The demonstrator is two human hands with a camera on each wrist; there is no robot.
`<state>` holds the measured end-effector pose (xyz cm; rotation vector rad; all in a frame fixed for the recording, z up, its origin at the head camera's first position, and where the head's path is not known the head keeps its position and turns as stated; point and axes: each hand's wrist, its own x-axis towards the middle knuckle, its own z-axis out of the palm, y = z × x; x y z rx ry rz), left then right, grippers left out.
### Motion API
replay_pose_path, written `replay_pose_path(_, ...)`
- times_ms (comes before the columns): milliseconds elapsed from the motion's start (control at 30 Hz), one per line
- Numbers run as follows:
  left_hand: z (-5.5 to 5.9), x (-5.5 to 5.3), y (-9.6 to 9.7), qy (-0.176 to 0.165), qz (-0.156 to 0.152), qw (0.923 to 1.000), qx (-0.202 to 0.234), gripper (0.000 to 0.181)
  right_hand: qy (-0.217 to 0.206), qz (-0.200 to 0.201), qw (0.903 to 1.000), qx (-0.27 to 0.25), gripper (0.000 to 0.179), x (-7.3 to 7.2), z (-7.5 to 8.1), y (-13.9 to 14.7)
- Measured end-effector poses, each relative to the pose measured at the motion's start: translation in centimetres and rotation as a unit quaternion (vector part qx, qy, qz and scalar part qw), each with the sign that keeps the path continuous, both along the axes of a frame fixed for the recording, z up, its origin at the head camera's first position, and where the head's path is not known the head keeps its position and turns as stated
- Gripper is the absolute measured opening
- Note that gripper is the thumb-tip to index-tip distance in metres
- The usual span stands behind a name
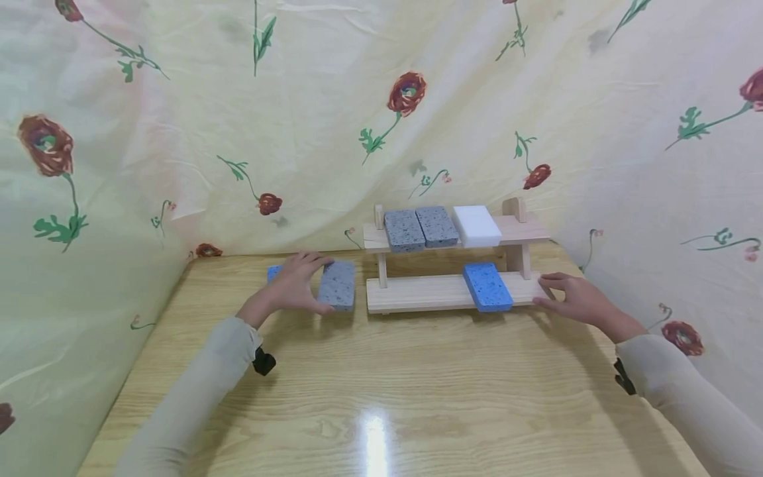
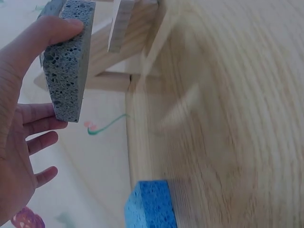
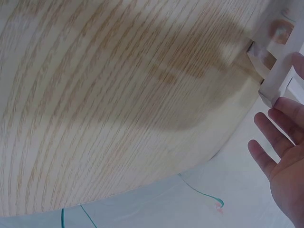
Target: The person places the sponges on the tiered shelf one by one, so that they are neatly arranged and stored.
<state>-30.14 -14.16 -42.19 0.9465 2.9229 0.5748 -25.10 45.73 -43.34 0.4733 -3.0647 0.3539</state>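
Note:
My left hand (image 1: 295, 285) holds a grey speckled sponge (image 1: 338, 286) between thumb and fingers, just left of a two-tier wooden shelf (image 1: 420, 295). In the left wrist view the thumb lies on one end of this sponge (image 2: 66, 71), with the fingertips at its other end. A blue sponge (image 1: 273, 272) on the table is mostly hidden behind the left hand. At the other side, my right hand (image 1: 575, 298) pinches the right end of the lower tier. The right wrist view shows thumb and forefinger at the shelf's corner (image 3: 278, 83), the other fingers spread.
Two grey sponges (image 1: 405, 230) and a white sponge (image 1: 477, 226) lie on the upper tier. Another blue sponge (image 1: 488, 287) rests on the lower tier, its front end overhanging. A flowered cloth (image 1: 322, 132) hangs behind and beside the wooden table (image 1: 441, 384).

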Motion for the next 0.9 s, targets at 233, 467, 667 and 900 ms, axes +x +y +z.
replay_pose_path(233, -0.1, 0.9, 1.1, 0.022, -0.022, 0.9994, 0.014, 0.105, 0.004, 0.001, 1.0000, 0.002, 0.066, -0.1, -0.2, 0.1)
replay_pose_path(467, -0.4, 1.6, 2.3, 0.034, -0.035, 0.9988, 0.008, 0.105, 0.006, 0.003, 1.0000, -0.002, 0.066, 0.0, -0.2, 0.2)
replay_pose_path(667, -0.7, 2.1, 3.7, 0.035, -0.057, 0.9975, 0.021, 0.106, 0.007, 0.006, 0.9999, -0.005, 0.065, -0.1, -0.1, 0.3)
replay_pose_path(900, -1.0, 2.3, 5.4, 0.040, -0.075, 0.9961, 0.024, 0.108, 0.000, 0.001, 1.0000, -0.005, 0.066, 0.0, 0.1, 0.1)
